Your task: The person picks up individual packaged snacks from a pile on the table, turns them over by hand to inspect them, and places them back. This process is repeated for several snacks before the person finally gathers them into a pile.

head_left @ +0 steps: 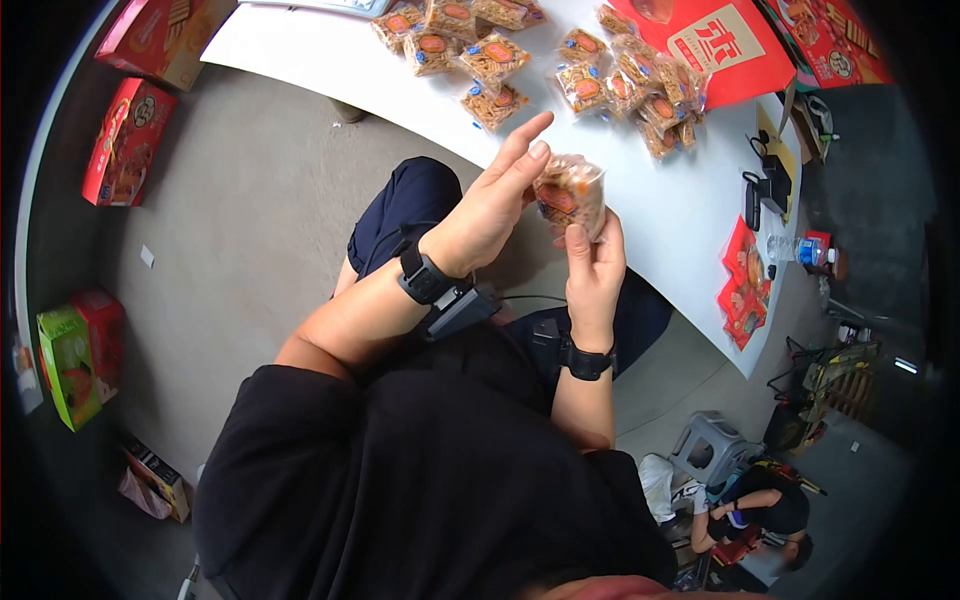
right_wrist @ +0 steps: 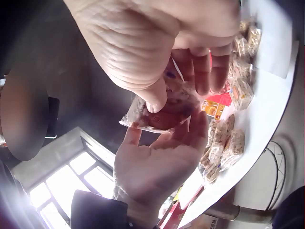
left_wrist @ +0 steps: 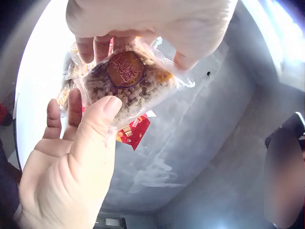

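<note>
A clear-wrapped snack packet [head_left: 569,196] with crispy strands inside and an orange-red oval label is held up in front of the body, off the table's near edge. My right hand [head_left: 597,262] pinches its lower end, thumb over the front face and fingers behind. At its other side is my left hand [head_left: 482,215], with the thumb at a corner of the wrapper and fingertips behind the packet in the left wrist view. That view shows the label [left_wrist: 125,69] facing the camera. From the right wrist, the right hand's thumb presses on the packet [right_wrist: 164,114].
Two loose groups of similar packets [head_left: 493,60] [head_left: 632,85] lie on the white table [head_left: 310,55]. Beyond are a red printed bag [head_left: 735,50], flat red packaging [head_left: 745,285] and a bottle [head_left: 812,251]. Boxes [head_left: 130,140] line the left floor; another person [head_left: 765,510] sits behind at right.
</note>
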{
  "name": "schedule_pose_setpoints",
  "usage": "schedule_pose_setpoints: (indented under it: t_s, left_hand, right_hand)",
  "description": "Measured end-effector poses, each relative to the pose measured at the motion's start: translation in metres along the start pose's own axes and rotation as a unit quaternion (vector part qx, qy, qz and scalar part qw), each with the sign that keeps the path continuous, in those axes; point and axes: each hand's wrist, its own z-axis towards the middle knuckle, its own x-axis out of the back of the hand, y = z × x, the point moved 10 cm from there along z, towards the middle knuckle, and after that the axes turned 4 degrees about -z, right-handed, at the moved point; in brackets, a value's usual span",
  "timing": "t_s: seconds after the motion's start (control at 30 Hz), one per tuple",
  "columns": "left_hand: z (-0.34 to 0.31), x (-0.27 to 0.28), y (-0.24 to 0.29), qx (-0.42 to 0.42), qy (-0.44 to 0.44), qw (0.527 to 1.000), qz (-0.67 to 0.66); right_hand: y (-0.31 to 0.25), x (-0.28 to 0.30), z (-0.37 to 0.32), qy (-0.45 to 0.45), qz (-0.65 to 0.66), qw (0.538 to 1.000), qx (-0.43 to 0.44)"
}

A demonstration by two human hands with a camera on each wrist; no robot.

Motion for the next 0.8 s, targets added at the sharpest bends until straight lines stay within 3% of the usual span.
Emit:
schedule_pose_setpoints:
  t_s: [0.03,0.1,0.23,0.37,0.5,0.6,0.7,0.8]
  left_hand:
    - [0.000,-0.001,-0.002,0.005,-0.003,1.000,0.005]
    - [0.001,0.000,-0.003,-0.008,-0.006,1.000,-0.030]
    - [-0.001,-0.001,-0.008,0.032,0.004,0.999,0.004]
    - [0.005,-0.008,-0.009,0.004,-0.032,0.998,0.060]
    - [0.012,-0.001,-0.023,0.037,-0.032,0.991,0.123]
    - [0.020,0.006,-0.012,-0.014,-0.015,0.990,0.142]
    - [0.029,0.021,-0.005,-0.011,0.026,0.991,0.134]
    - [0.047,0.039,0.013,-0.061,0.056,0.983,0.163]
  right_hand:
    - [0.008,-0.004,0.000,-0.008,0.087,0.995,-0.041]
    - [0.011,-0.004,0.000,0.017,0.100,0.994,-0.050]
    - [0.028,-0.014,0.001,0.004,0.241,0.963,-0.119]
    - [0.042,-0.021,0.003,0.012,0.327,0.931,-0.162]
    - [0.045,-0.018,0.014,0.012,0.293,0.943,-0.158]
    - [0.050,-0.020,0.023,0.000,0.275,0.950,-0.148]
    - [0.058,-0.025,0.037,-0.026,0.280,0.947,-0.156]
    - [0.070,-0.017,0.053,-0.020,0.194,0.969,-0.153]
